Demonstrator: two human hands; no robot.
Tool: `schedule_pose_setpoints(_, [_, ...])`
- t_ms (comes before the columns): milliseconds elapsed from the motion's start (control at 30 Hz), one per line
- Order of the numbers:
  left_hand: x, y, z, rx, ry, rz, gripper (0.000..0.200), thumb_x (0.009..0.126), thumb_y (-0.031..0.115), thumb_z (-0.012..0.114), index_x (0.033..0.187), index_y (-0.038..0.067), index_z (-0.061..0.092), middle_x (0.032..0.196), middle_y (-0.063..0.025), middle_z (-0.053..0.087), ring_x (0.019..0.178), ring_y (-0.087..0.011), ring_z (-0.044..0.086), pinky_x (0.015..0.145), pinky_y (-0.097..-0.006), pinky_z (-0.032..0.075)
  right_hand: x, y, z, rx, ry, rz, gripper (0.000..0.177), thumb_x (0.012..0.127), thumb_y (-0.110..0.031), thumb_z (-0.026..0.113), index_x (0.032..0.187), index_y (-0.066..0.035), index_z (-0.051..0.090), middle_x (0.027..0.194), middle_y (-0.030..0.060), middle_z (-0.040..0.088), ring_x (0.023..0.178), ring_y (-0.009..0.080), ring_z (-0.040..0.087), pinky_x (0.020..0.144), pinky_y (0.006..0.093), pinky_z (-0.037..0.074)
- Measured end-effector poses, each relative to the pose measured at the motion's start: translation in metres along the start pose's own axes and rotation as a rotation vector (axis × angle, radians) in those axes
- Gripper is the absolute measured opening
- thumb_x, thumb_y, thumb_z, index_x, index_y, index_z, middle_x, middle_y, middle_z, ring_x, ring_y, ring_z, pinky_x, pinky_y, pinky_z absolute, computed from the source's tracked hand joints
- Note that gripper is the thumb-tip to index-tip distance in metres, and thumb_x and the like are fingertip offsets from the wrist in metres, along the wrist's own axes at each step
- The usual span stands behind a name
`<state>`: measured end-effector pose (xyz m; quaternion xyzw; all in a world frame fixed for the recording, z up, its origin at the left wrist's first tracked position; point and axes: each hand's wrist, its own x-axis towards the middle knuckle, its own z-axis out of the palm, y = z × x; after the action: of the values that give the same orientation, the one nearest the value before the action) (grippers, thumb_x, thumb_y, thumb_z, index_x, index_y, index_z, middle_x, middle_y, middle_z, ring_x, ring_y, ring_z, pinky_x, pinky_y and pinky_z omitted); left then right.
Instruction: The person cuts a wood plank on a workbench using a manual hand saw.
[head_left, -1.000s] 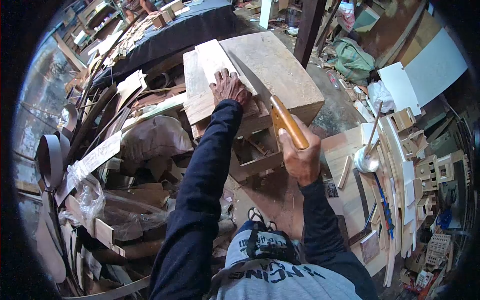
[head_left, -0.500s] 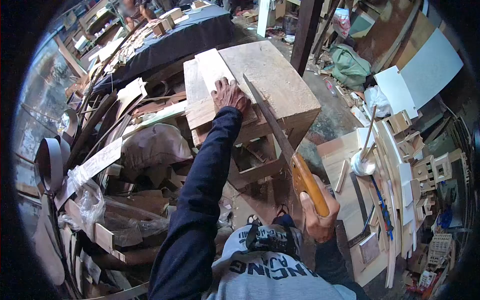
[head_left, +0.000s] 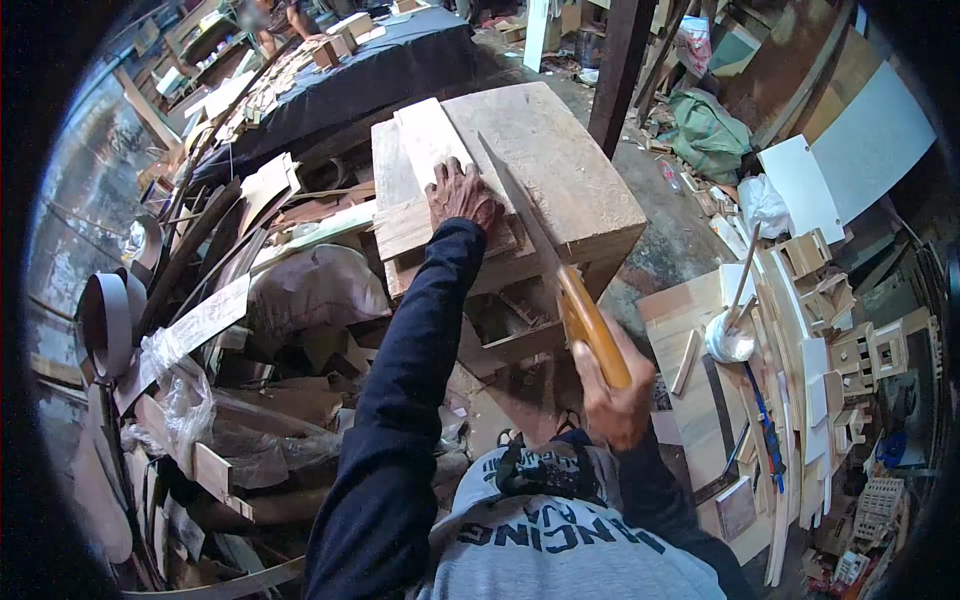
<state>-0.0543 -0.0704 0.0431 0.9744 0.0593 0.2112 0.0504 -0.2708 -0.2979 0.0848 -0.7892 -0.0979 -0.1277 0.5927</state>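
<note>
My right hand [head_left: 615, 390] is wrapped round the orange-brown wooden handle of a handsaw [head_left: 575, 290]. The saw's long blade points forward and left, along the right side of a pale wooden board [head_left: 430, 135]. On that board my left hand [head_left: 463, 197] presses down, fingers spread and slightly bent. The board lies on a box-like wooden work block [head_left: 560, 160], with a crosswise wooden piece [head_left: 405, 228] near its front left edge. Whether the blade's teeth touch the wood is hard to see. Sawdust dots the block's top beside the blade.
Wood scraps and a sack [head_left: 320, 290] crowd the left. On the right, a plywood sheet [head_left: 680, 300] carries a white tub [head_left: 730, 337] with a stick in it and long strips. A dark post [head_left: 622, 80] stands behind the block. Farther back, a person [head_left: 290, 25] is near a cloth-covered table [head_left: 400, 60].
My right hand has pushed the saw forward and a little left, so the handle is closer to the block. My left hand stays on the board.
</note>
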Motion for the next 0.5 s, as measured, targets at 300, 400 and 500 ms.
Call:
schedule_pose_setpoints(300, [0.0,-0.007,0.003,0.032,-0.01,-0.015,0.043,0.078,0.031,0.063,0.114,0.007,0.063,0.121,-0.013,0.051,0.118,-0.0314,0.046,0.09,-0.0482,0.044,0.036,-0.006,0.03,0.035,-0.004,0.009,0.035,0.091,-0.01,0.06,0.122,0.006,0.058,0.101,0.019,0.067,0.089,0.021,0.064,0.083,0.0324,0.05])
schedule_pose_setpoints(400, [0.008,-0.002,0.006,0.001,0.002,0.013,0.042,0.078,0.031,0.063,0.114,0.008,0.063,0.122,-0.0129,0.05,0.118,-0.0312,0.046,0.09,-0.0485,0.044,0.024,-0.001,0.018,0.02,0.021,-0.011,0.036,0.091,-0.009,0.06,0.124,0.005,0.058,0.102,0.0173,0.067,0.09,0.0202,0.063,0.083,0.0327,0.05])
schedule_pose_setpoints(500, [0.006,-0.002,0.003,-0.018,-0.021,-0.013,0.04,0.078,0.03,0.064,0.112,0.009,0.064,0.12,-0.0121,0.051,0.117,-0.0305,0.046,0.088,-0.048,0.045,-0.013,-0.01,-0.015,-0.022,-0.045,0.024,0.04,0.09,-0.007,0.06,0.128,0.005,0.055,0.11,0.0208,0.067,0.1,0.0257,0.068,0.087,0.0329,0.052])
